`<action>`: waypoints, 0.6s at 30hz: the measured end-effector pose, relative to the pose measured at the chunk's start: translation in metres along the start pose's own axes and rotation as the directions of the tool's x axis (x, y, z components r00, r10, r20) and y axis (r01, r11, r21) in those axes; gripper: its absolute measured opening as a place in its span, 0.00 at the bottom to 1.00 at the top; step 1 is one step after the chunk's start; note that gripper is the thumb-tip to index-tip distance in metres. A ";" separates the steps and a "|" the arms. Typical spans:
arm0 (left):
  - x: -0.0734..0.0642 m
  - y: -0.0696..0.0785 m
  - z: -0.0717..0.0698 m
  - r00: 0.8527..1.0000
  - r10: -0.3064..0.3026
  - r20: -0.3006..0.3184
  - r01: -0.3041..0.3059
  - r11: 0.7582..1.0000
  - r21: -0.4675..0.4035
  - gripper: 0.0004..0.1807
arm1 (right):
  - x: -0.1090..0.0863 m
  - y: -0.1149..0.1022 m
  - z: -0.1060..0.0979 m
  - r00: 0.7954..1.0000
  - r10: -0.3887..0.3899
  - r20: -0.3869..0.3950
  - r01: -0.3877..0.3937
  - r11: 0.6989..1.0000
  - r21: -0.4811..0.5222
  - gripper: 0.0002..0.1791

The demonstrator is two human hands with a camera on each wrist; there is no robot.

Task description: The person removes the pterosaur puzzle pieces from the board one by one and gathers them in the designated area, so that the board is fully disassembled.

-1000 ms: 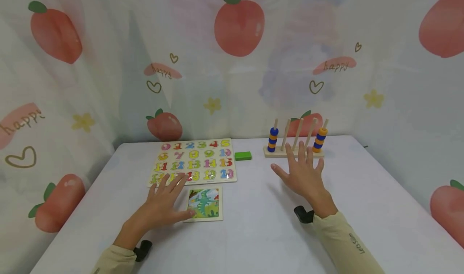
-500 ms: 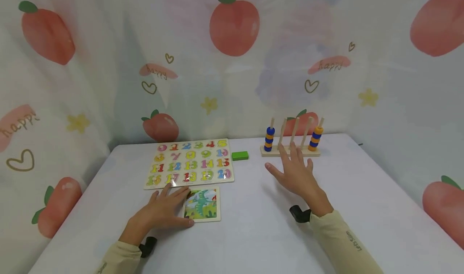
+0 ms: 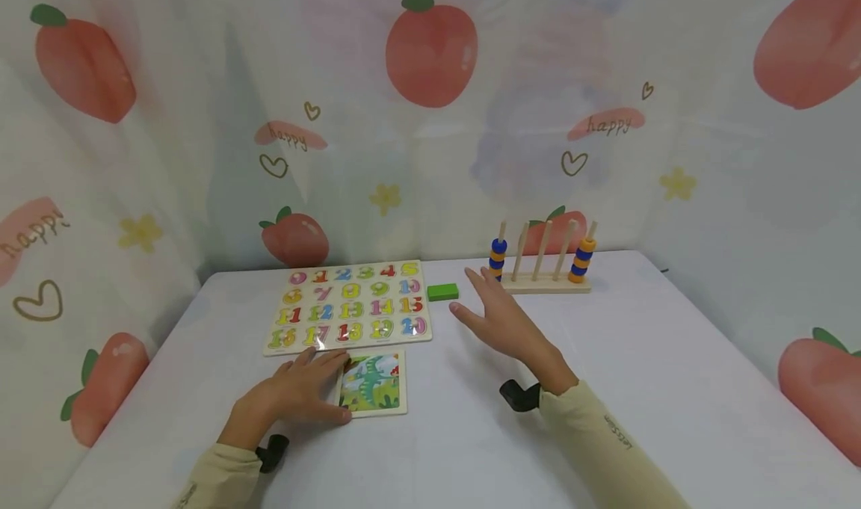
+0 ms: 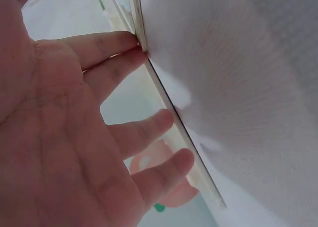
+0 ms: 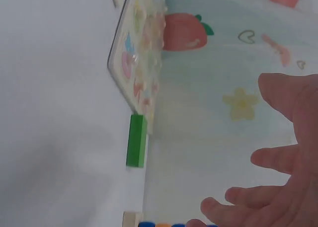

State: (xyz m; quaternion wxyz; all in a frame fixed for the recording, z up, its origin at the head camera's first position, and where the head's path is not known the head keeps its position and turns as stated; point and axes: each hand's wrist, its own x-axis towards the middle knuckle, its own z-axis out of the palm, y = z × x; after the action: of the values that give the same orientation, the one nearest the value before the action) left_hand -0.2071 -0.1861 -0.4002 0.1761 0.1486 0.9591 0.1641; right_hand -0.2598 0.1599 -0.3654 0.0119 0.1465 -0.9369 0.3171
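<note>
My left hand [image 3: 292,393] is at the left side of a small square dinosaur picture puzzle [image 3: 371,382], its thumb near the front left corner. In the left wrist view two straight fingertips [image 4: 136,45] touch the edge of that puzzle, while the other two fingers lie spread towards the number board behind. My right hand [image 3: 507,322] hovers over the table with its fingers extended, holding nothing. Just beyond its fingertips lies a green block [image 3: 442,292]. The right wrist view shows the same green block [image 5: 136,140] apart from the hand.
A number board [image 3: 350,311] with colourful numerals lies behind the dinosaur puzzle. At the back right stands a wooden peg rack [image 3: 548,288] with blue and orange beads on its outer pegs. A fruit-patterned curtain [image 3: 430,187] surrounds the white table [image 3: 444,457].
My left hand has drawn back off the number board and come down at the dinosaur puzzle's left side. My right hand has moved left, from in front of the peg rack towards the green block.
</note>
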 end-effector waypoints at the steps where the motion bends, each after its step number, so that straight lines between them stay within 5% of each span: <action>1: 0.000 0.000 -0.001 1.000 0.006 -0.002 -0.006 1.000 -0.010 0.56 | 0.002 -0.005 0.003 1.000 -0.012 0.004 0.012 1.000 0.015 0.45; 18: -0.002 -0.009 -0.003 1.000 0.030 0.001 -0.030 0.999 -0.023 0.58 | 0.016 -0.058 0.048 0.990 -0.120 0.078 0.099 0.969 0.227 0.38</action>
State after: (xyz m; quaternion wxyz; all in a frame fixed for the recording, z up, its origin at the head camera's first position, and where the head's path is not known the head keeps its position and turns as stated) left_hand -0.2085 -0.1956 -0.4006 0.1758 0.1611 0.9547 0.1779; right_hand -0.2551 0.0835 -0.3679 -0.0301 0.2127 -0.8855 0.4120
